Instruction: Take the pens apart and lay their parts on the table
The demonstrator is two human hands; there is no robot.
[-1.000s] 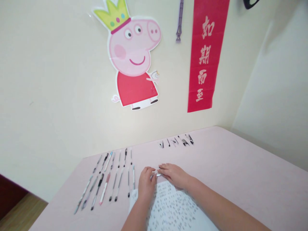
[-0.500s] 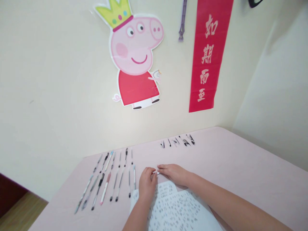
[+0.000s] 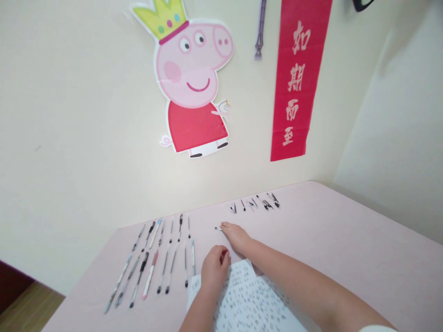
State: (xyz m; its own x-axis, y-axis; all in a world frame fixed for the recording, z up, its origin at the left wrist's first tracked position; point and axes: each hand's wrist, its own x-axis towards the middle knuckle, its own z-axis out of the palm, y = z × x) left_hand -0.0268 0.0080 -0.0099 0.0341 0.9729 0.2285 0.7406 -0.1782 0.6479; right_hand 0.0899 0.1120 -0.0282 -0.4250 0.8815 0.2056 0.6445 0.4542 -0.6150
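- Lying closest, the written sheets of paper (image 3: pixel 249 304) overlap on the pale pink table (image 3: pixel 346 240), partly under the forearms.
- The left hand (image 3: pixel 214 266) is beside the top of the sheets, its fingers curled toward the thumb; whether anything is pinched there I cannot tell.
- To its left is the near row of pens (image 3: pixel 139 280), slanting side by side, among them a pink-and-white pen (image 3: pixel 149 279).
- The right hand (image 3: pixel 236 236) reaches farther over the table, beyond the sheets. A small dark-ended piece (image 3: pixel 220 229) shows at its fingertips, partly covered; whether it is grasped or only touched, I cannot tell.
- Behind the near pens is the far row of pens (image 3: pixel 180 222).
- Toward the table's back edge, small black pieces (image 3: pixel 266 204) lie in separate clusters.
- On the wall (image 3: pixel 86 115) are a crowned pig cutout (image 3: pixel 197 127), a purple strip (image 3: pixel 260 32) and a red banner (image 3: pixel 299 99).
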